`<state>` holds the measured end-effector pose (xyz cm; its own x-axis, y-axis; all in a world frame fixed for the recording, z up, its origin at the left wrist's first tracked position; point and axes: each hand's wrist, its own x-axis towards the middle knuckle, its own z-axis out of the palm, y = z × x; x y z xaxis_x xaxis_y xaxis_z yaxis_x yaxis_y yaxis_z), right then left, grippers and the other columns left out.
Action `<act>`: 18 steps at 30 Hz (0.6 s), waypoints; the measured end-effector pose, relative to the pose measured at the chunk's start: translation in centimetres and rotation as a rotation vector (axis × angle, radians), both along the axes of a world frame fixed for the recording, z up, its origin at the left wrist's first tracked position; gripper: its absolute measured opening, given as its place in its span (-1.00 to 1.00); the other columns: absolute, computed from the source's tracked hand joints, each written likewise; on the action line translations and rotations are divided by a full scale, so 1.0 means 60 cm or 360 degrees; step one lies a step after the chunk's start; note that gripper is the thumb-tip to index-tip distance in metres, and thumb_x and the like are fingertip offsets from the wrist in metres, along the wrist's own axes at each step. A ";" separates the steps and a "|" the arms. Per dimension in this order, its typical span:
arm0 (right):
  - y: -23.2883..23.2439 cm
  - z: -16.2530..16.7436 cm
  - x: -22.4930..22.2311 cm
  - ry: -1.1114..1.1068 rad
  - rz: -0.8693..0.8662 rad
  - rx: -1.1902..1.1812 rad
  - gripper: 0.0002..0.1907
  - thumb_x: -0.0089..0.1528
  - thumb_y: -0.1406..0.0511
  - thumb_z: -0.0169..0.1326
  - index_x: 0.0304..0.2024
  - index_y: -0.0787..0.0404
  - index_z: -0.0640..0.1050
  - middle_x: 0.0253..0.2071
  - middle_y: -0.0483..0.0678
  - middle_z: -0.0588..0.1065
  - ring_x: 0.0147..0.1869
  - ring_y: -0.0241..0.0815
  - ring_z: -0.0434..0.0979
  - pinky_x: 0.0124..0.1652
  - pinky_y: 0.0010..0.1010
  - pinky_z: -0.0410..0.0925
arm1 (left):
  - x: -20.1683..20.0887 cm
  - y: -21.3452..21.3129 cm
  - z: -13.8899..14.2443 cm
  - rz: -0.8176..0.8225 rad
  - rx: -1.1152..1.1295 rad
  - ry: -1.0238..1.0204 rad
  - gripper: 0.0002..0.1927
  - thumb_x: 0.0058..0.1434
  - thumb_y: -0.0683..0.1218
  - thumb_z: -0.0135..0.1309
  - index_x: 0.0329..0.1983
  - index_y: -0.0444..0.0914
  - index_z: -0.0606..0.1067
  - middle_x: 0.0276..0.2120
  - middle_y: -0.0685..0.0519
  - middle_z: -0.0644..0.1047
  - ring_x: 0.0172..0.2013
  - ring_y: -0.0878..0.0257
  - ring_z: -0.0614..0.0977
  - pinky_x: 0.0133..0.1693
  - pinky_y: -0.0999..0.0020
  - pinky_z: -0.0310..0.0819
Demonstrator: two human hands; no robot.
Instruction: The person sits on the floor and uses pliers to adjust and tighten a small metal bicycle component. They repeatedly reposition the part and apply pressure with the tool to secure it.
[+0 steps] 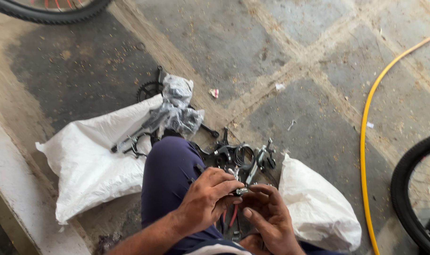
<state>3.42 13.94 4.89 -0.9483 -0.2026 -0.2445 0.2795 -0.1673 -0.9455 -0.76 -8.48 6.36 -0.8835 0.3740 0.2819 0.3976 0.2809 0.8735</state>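
Small metal part [241,191] between both hands

White woven sack [94,158] left of knee; second [316,208] right; crumpled clear plastic bag [177,106] behind.

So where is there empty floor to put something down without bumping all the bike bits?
Bare stone floor lies open between the black brake parts and the yellow hose. More lies beyond the left white sack, toward the top tyre. It is crowded around both hands, left hand and right hand, between the two sacks.
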 end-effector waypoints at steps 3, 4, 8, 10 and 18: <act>0.013 -0.043 -0.018 -0.0031 -0.0003 0.0062 -0.67 0.23 0.46 0.17 0.04 0.33 0.45 -0.13 0.04 0.56 -0.05 -0.20 0.58 -0.08 -0.35 0.48 | -0.008 0.000 0.014 0.0001 0.0118 -0.0017 -0.72 0.30 -0.02 0.17 0.01 -0.25 0.59 -0.16 0.02 0.60 -0.04 0.11 0.58 0.00 0.19 0.50; 0.013 -0.063 -0.028 -0.0043 -0.0002 0.0097 -0.74 0.25 0.45 0.18 -0.01 0.35 0.49 -0.19 0.03 0.57 -0.12 -0.20 0.58 -0.14 -0.34 0.50 | -0.013 -0.001 0.018 -0.0062 0.0085 -0.0027 -0.73 0.33 -0.02 0.16 0.00 -0.25 0.58 -0.19 0.01 0.59 -0.06 0.12 0.59 0.00 0.20 0.48; -0.012 -0.140 -0.054 -0.0166 -0.0092 0.0114 -0.77 0.19 0.45 0.28 -0.12 0.38 0.56 -0.27 0.01 0.59 -0.19 -0.23 0.57 -0.20 -0.39 0.43 | -0.020 -0.017 0.038 -0.0112 0.0245 -0.0375 -0.65 0.39 0.05 0.10 0.06 -0.29 0.54 -0.24 0.02 0.58 -0.18 0.19 0.61 -0.09 0.32 0.50; -0.032 -0.170 -0.059 -0.0228 0.0046 0.0470 -0.68 0.08 0.43 0.32 -0.11 0.28 0.60 -0.28 -0.04 0.64 -0.20 -0.28 0.63 -0.19 -0.41 0.49 | -0.025 -0.027 0.047 -0.0117 0.0408 -0.0699 -0.61 0.41 0.09 0.04 0.05 -0.30 0.55 -0.29 0.04 0.56 -0.25 0.27 0.60 -0.17 0.36 0.50; -0.071 -0.232 -0.089 -0.0765 0.0504 0.1170 -0.74 0.13 0.33 0.28 -0.15 0.31 0.61 -0.34 -0.03 0.58 -0.27 -0.24 0.58 -0.25 -0.37 0.45 | -0.043 -0.064 0.069 0.0024 0.0435 -0.0710 -0.51 0.39 0.14 0.03 0.07 -0.37 0.54 -0.31 0.03 0.59 -0.33 0.35 0.60 -0.27 0.38 0.50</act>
<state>-1.93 9.65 -9.04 -0.6390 -0.0731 -0.7657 0.5983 0.5784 -0.5545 -3.35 -12.34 10.51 -0.9447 0.3257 -0.0373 -0.0320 0.0216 0.9993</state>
